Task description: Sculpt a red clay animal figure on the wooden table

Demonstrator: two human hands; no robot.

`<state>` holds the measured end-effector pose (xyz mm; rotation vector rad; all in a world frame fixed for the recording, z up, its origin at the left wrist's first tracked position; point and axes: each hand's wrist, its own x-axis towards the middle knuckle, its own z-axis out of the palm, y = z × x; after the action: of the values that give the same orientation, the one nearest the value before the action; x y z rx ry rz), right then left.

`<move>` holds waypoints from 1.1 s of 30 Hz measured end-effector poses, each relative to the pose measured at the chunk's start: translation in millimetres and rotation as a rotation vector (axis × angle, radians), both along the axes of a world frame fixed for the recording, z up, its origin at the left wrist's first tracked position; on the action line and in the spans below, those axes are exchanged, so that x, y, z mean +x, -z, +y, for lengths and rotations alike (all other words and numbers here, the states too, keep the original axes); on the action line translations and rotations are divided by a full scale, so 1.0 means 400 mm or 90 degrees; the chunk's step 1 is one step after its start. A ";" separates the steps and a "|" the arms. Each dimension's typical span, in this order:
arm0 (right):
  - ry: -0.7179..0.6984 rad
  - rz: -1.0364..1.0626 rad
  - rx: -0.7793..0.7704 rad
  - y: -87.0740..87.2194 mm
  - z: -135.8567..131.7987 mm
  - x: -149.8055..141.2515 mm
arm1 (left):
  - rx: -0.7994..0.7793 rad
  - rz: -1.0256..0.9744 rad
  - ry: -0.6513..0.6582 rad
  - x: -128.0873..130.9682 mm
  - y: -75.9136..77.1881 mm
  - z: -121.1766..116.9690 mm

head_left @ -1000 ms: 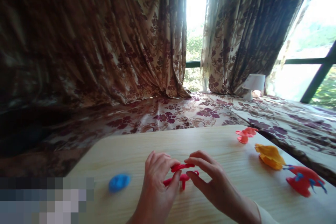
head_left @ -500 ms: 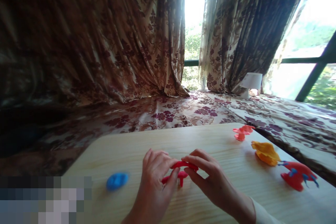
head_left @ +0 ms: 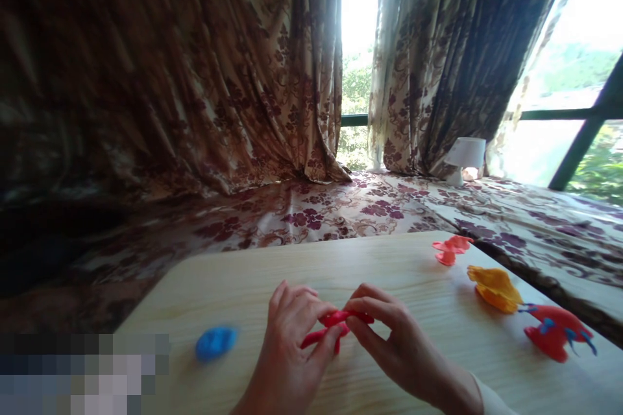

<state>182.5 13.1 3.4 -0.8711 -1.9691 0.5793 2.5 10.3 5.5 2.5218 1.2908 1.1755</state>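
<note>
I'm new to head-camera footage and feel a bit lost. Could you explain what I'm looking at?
There is no robot: one camera, worn on a person's head, takes every picture, looking forward and down. The left hand and right hand are the wearer's own. Both pinch a red strip; another red piece shows just below, perhaps held too. On the pale table, a blue lump lies to the left. To the right are a coral piece, a yellow-orange one and a red one with blue parts.
</note>
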 end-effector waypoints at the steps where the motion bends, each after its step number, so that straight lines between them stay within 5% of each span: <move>1: 0.000 -0.006 0.004 0.004 0.001 0.000 | 0.008 0.002 -0.001 0.000 0.002 0.002; 11: -0.018 0.014 -0.007 0.002 0.004 0.000 | -0.021 -0.036 0.049 -0.004 -0.013 -0.005; 18: 0.017 0.038 0.041 0.008 0.013 0.007 | 0.010 -0.074 -0.018 -0.007 -0.006 0.008; 33: 0.018 0.056 0.028 -0.001 0.010 0.004 | -0.023 -0.058 0.005 -0.008 -0.007 0.008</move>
<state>184.2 17.0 3.9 -0.8318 -1.8809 0.5474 -0.7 13.5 8.3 2.4147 1.2687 1.2389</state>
